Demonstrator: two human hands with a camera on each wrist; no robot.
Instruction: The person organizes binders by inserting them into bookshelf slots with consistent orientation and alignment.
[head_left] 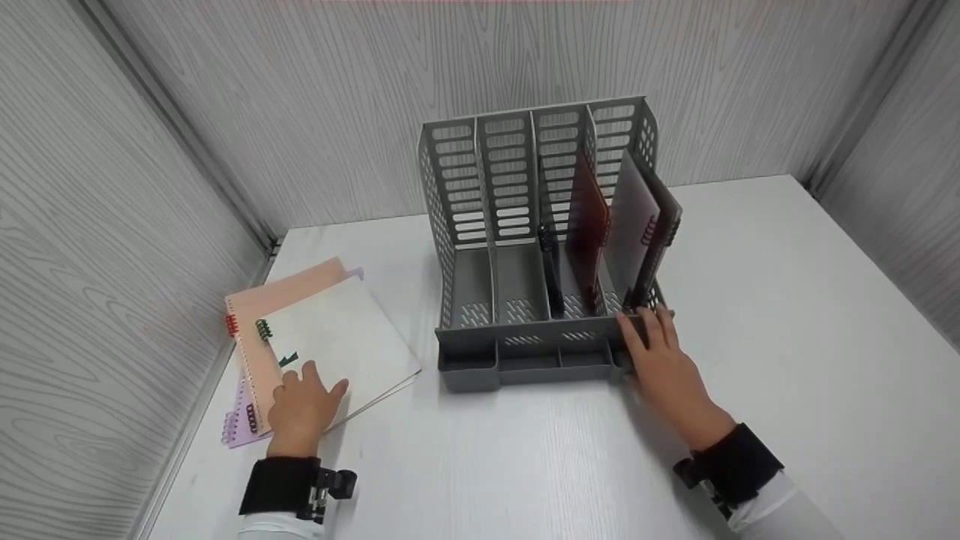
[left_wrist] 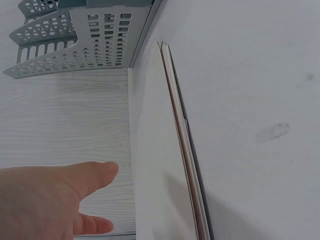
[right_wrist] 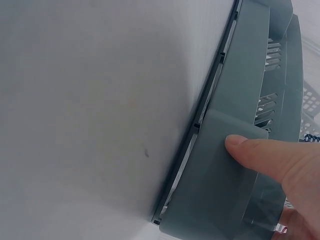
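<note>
A grey plastic file organizer [head_left: 469,339] with several upright slots and small front compartments stands mid-table. At its front right corner my right hand [head_left: 671,382] grips the edge, thumb [right_wrist: 245,142] against the front face and fingers over the rim. On the left lies a loose pile of spiral notebooks: a white one [head_left: 349,322] on top, a peach one [head_left: 292,291] and a lilac one [head_left: 243,429] below. My left hand [head_left: 304,405] is over the white cover's near edge with fingers spread, holding nothing; contact with the cover is unclear.
A red notebook [head_left: 588,225], a pale notebook [head_left: 631,214] and a dark one [head_left: 552,270] stand in the organizer's right-hand slots. Wood-grain panels [head_left: 315,112] enclose the white table [head_left: 510,465] at the back and sides.
</note>
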